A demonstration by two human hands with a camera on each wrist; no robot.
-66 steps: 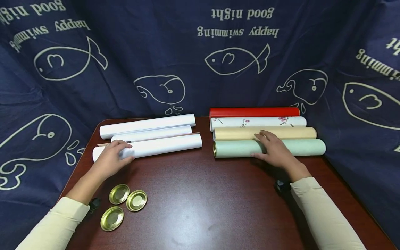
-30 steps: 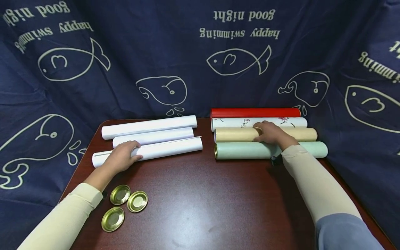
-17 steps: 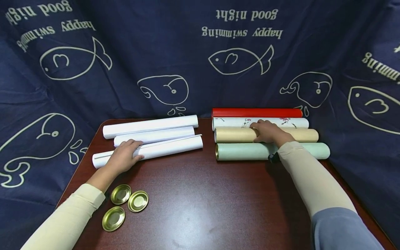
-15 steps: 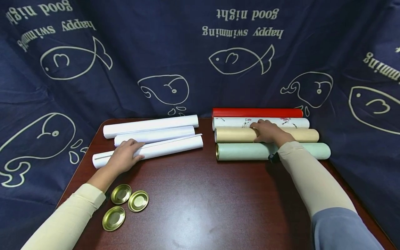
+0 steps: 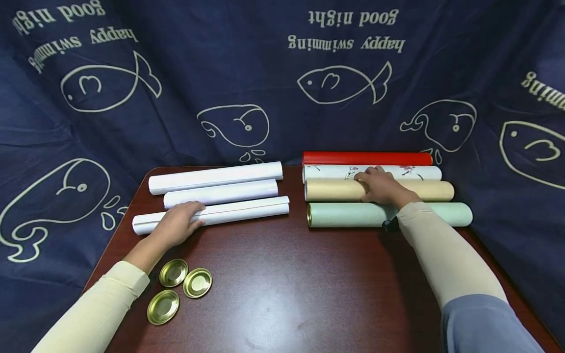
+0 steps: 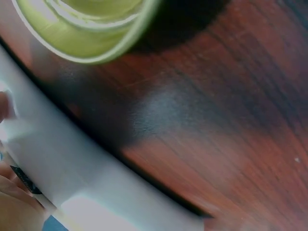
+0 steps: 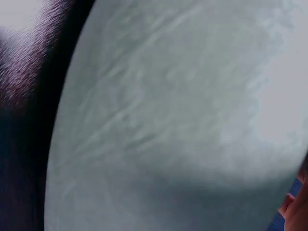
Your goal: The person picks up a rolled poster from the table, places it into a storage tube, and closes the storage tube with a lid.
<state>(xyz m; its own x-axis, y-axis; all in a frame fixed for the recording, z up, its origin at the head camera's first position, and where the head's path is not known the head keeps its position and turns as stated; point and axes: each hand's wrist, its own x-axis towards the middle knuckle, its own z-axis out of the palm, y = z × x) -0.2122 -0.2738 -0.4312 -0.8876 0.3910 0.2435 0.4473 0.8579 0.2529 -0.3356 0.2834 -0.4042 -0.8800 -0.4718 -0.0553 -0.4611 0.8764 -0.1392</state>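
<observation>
In the head view, the left hand (image 5: 177,224) lies over the front white roll (image 5: 247,210), fingers across its top and thumb on its near side. A paper edge runs along that roll. The right hand (image 5: 383,187) reaches over the green roll (image 5: 344,214) and grips the beige roll (image 5: 331,190), thumb in front, fingertips toward the flowered roll (image 5: 324,172). The left wrist view shows a pale roll (image 6: 86,163) with parts of the hand at the left edge. The green roll (image 7: 168,96) fills most of the right wrist view.
Two more white rolls (image 5: 216,177) (image 5: 225,192) lie behind the front one. A red roll (image 5: 366,158) is at the back right. Three gold lids (image 5: 173,272) (image 5: 197,283) (image 5: 163,307) lie on the brown table (image 5: 282,294) near the left forearm. Dark blue fabric (image 5: 247,59) surrounds the table.
The right hand has moved back from the green roll onto the beige one. The left hand has shifted slightly right, and the front white roll has turned, its paper edge now on the visible upper side.
</observation>
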